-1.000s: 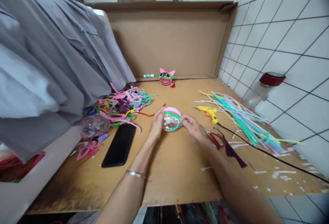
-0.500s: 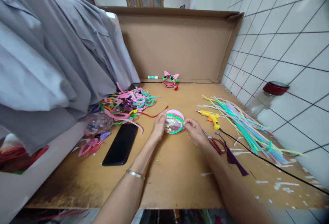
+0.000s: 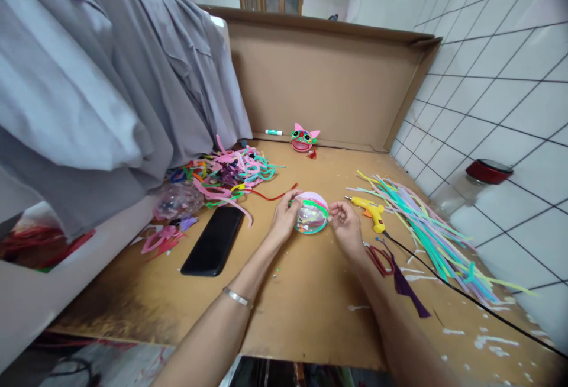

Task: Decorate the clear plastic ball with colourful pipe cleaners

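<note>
My left hand (image 3: pixel 285 216) is closed on the left side of a clear round ball (image 3: pixel 312 221), which shows a pale pink top, red and green bands, and a teal rim. At the ball's right edge is my right hand (image 3: pixel 345 224), its fingers curled in toward the thumb. Whatever those fingertips hold, if anything, is too small to make out. Just right of that hand lies a yellow glue gun (image 3: pixel 370 209). Red-handled scissors (image 3: pixel 380 258) rest partly behind my right wrist, beside a purple tassel (image 3: pixel 409 292).
Fuzzy craft stems (image 3: pixel 426 227) lie in a bundle at right, near a red-lidded jar (image 3: pixel 474 189). Tangled stems (image 3: pixel 239 168) and a black phone (image 3: pixel 213 240) are at left. A decorated animal head (image 3: pixel 303 138) and a glue stick (image 3: pixel 274 132) stand against the cardboard (image 3: pixel 328 79).
The view has swung slightly, shifting the scene rightward. My right fingers have drawn a little away from the ball's edge and curled differently. My left hand keeps its hold.
</note>
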Demonstrator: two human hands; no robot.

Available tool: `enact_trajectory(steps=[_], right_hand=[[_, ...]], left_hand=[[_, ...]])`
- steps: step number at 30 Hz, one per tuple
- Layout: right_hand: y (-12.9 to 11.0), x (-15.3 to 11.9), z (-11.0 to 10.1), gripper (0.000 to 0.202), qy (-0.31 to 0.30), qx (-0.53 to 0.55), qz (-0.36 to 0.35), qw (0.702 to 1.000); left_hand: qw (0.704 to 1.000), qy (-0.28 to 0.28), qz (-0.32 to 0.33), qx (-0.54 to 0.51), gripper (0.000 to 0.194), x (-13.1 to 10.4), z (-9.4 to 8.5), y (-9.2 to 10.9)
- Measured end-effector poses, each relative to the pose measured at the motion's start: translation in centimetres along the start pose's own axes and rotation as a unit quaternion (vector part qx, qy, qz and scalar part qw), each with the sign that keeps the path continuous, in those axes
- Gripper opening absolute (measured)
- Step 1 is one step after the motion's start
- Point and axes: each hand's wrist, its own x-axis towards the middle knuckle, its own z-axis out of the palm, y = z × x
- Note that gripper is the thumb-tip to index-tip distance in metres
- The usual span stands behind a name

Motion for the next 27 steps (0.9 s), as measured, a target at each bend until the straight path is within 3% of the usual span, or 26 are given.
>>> enact_trajectory(steps=[5,10,15,27], right_hand=[[-0.9,-1.1,0.3,0.022,0.008,-0.167,-0.092,0.982],[-1.2,-1.8,0.5,0.024,0.050,-0.276,-0.121,0.952],[-1.0,-1.8,0.5,0.026,0.037,-0.297,-0.129,0.946],[-0.5,-1.0,0.0,0.020,0.039,-0.230,-0.125,0.964]], left_hand=[[0.999,-0.025,0.018,0.045,0.025,-0.7,0.2,1.1],[0.996,-0.024,0.028,0.078,0.023,-1.1,0.3,1.8],[0.997,-0.019,0.033,0.073,0.019,-1.3,0.3,1.9],[0.996,-0.015,0.045,0.076,0.018,-1.4,0.6,1.3]])
